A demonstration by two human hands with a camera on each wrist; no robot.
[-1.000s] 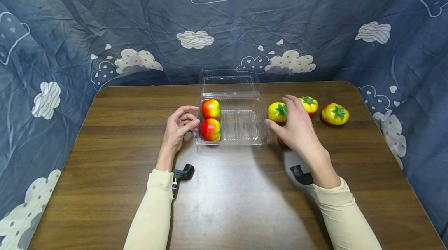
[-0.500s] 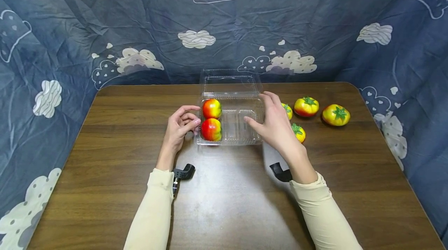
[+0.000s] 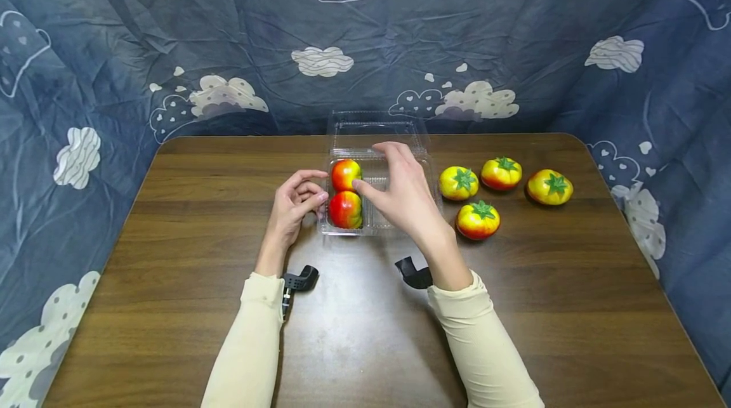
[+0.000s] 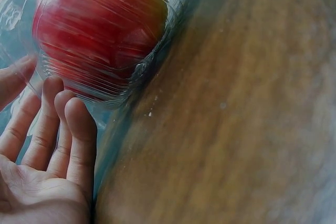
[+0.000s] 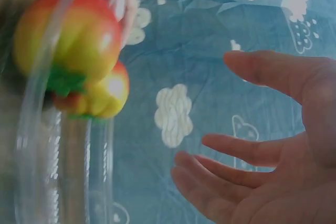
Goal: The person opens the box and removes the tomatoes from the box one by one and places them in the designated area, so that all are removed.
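A hinged clear plastic container (image 3: 371,230) lies on the table with its transparent lid (image 3: 377,132) raised at the back. Two red-and-yellow toy tomatoes sit in its left side, a rear tomato (image 3: 345,175) and a front tomato (image 3: 346,209). At the container's left rim, my left hand (image 3: 292,208) pinches the edge between thumb and fingers; the left wrist view shows the rim (image 4: 31,85) there. My right hand (image 3: 402,195) hovers over the container's right part, fingers spread and holding nothing; its thumb is near the tomatoes. In the right wrist view the hand's palm (image 5: 294,171) shows bare.
To the container's right are several more toy tomatoes with green leafy tops: a near tomato (image 3: 478,221), a left tomato (image 3: 459,183), a back tomato (image 3: 501,174) and a far-right tomato (image 3: 549,188). A blue cloud-patterned cloth (image 3: 228,46) hangs behind the wooden table (image 3: 194,236).
My right hand has moved left from above the loose tomatoes to over the container, uncovering those tomatoes. My left hand stays at the left rim.
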